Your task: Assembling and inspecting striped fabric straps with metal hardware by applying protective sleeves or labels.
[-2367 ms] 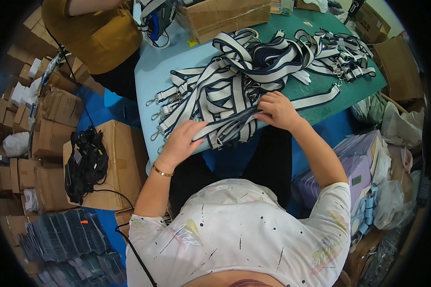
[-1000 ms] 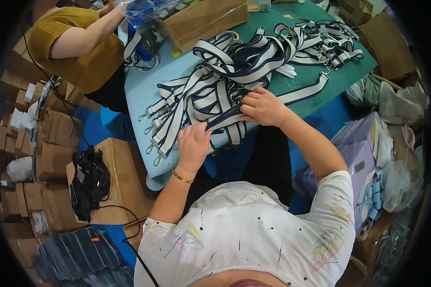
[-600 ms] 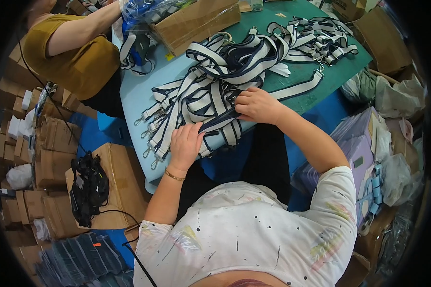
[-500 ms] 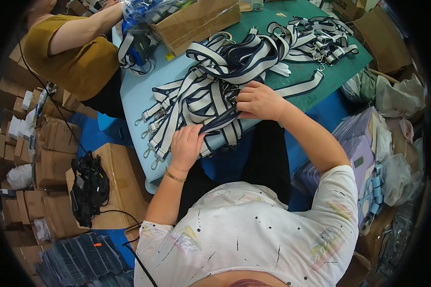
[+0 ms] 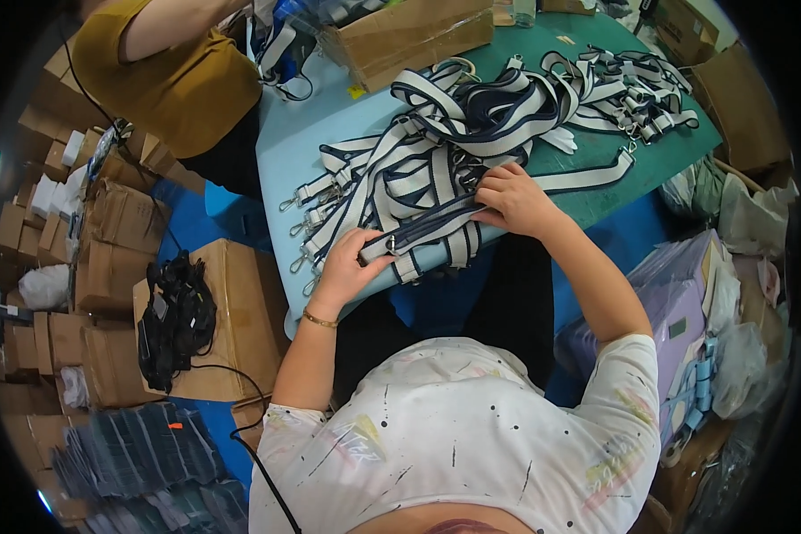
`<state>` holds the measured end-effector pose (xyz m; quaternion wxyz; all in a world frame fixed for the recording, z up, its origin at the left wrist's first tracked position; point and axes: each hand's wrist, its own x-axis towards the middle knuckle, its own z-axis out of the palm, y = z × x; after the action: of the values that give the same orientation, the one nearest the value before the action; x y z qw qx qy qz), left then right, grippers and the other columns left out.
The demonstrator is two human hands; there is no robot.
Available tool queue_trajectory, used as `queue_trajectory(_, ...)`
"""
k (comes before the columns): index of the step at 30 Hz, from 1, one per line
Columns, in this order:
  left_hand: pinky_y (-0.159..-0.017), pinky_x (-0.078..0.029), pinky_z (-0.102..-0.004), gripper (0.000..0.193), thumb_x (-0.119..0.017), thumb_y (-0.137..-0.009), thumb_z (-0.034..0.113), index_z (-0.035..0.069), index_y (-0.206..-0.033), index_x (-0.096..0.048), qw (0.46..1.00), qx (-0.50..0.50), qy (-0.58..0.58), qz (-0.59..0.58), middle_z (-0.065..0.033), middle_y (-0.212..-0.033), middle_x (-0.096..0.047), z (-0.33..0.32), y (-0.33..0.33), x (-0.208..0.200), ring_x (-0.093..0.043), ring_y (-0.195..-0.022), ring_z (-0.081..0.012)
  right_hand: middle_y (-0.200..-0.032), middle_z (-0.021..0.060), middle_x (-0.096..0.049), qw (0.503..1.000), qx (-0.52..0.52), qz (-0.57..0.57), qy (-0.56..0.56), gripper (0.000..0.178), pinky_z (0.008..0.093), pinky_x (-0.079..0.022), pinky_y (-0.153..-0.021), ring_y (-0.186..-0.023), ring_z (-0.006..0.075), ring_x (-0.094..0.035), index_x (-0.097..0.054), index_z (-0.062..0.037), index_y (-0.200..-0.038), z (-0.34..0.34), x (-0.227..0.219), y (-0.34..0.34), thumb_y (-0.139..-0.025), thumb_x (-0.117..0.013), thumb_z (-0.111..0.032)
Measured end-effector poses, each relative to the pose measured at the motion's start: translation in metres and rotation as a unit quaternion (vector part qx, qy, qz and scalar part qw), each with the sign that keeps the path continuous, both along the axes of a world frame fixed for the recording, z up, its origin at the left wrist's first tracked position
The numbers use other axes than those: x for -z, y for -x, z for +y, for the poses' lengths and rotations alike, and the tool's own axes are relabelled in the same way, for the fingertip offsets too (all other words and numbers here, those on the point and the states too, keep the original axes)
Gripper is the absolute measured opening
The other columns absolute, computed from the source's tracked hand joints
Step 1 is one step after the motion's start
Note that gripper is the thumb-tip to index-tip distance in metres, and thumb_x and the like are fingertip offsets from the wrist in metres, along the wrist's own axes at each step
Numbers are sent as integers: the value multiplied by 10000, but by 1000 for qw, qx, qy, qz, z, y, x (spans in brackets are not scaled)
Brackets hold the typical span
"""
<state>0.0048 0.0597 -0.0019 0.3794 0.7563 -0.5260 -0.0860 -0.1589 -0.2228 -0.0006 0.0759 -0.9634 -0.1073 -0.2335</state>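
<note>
A white strap with navy edges (image 5: 436,230) stretches between my hands along the near edge of the table. My left hand (image 5: 347,267) pinches its left end between thumb and fingers, beside a small metal fitting (image 5: 391,243). Further right, my right hand (image 5: 516,203) curls its fingers over the same strap; its fingertips are partly hidden. Under and behind both hands lies a heap of similar straps (image 5: 498,116), looped and tangled. Metal snap hooks (image 5: 299,264) stick out of the heap on the left.
The table (image 5: 307,133) is pale blue at left, green at right. An open cardboard box (image 5: 409,40) stands at the back. At the left, a person in a mustard top (image 5: 173,80) works close to the table. A carton with black cords (image 5: 180,320) sits on the left; purple wrapped goods (image 5: 658,303) stand right.
The view has shifted, so the table appears further right. My left hand has opened from lying over the strap to pinching its end, where the metal fitting now shows.
</note>
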Motion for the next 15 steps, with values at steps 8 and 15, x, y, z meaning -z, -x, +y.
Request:
queue_trajectory(8,-571,-438,-295,276,-771,-720,130,27,-926,-619,999,-23,2,26,-85,-788,-546,10,-2,8,-548,-661,-210,-842,27,-595,999,4,-28,-23,219,342,-404,-808,-877,219,-556,-572,-103,-774,3,5,-4,-773,-692,-286)
queue_trajectory(15,-688,-456,-346,378,-776,-705,226,45,-1004,-634,997,13,-59,-53,-86,-848,-562,10,7,-6,-565,-760,-249,-858,48,-581,999,10,3,-49,211,354,-404,-813,-872,238,-548,-553,-75,-788,4,6,-2,-761,-693,-229)
